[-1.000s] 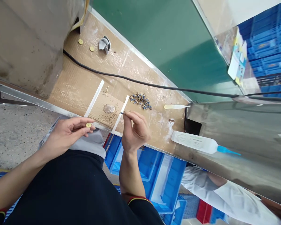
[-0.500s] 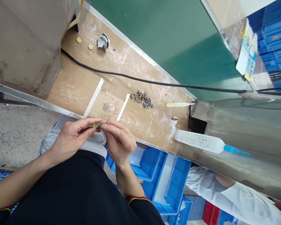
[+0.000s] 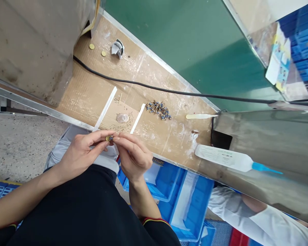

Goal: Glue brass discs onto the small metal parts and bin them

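My left hand pinches a small round yellow disc between thumb and fingers, over the near edge of the bench. My right hand meets it fingertip to fingertip, pinching a tiny blue-and-brass part against the disc; fingers cover most of it. Just beyond the hands, tiny dark pieces lie scattered about a clear round dish between two white tape strips. Farther right is a pile of small blue-and-brass parts. Two similar yellow discs, one of them a loose disc, rest at the far left.
A black cable crosses the cardboard-covered bench. To the right lie a pale spatula-like stick and a white bottle with a blue nozzle. Blue crates stand below the bench edge. A person in white is at lower right.
The whole view has shifted slightly, so everything sits a little farther right and lower. Both hands keep the same pinch on the disc and the small part.
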Demonstrator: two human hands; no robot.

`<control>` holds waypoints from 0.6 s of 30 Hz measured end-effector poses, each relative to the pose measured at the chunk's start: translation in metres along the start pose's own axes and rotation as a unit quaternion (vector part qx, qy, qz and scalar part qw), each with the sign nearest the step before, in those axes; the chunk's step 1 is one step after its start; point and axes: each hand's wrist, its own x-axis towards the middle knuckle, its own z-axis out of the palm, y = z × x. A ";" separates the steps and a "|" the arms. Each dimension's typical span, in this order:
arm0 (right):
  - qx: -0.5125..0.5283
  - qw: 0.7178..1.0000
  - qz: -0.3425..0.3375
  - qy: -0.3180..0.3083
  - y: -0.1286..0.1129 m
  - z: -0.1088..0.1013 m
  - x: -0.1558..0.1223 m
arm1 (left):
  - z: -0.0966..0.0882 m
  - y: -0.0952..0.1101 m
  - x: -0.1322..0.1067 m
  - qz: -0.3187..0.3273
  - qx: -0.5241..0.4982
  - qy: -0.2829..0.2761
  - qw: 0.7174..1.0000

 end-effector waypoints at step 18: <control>-0.063 0.995 -0.072 0.008 0.000 0.000 -0.017 | 0.007 -0.001 -0.017 0.148 0.233 0.043 0.960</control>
